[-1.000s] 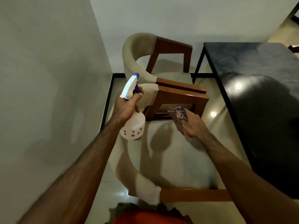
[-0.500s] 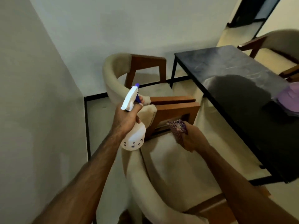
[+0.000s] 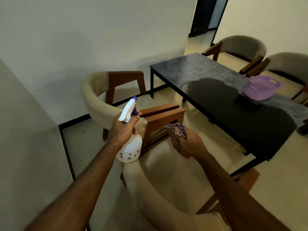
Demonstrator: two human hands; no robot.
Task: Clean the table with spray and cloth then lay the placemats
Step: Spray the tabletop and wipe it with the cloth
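My left hand [image 3: 122,130] grips the neck of a white spray bottle [image 3: 130,148] with a blue-and-white trigger head, held upright over a chair. A bunched checked cloth [image 3: 175,133] is gripped in my right hand [image 3: 190,145], just right of the bottle. The dark stone-topped table [image 3: 216,104] stands to the right, beyond both hands. A stack of purple placemats [image 3: 260,87] lies on its far right side.
Two beige armchairs with wooden arms stand on this side of the table, one below my arms [image 3: 166,189] and one by the wall [image 3: 103,90]. Two more chairs [image 3: 241,47] stand past the table. A dark doorway [image 3: 206,15] opens at the back.
The view has swung right and up, bringing the whole table, the placemats and the far chairs into sight. Both hands keep their grips and stay over the near chair.
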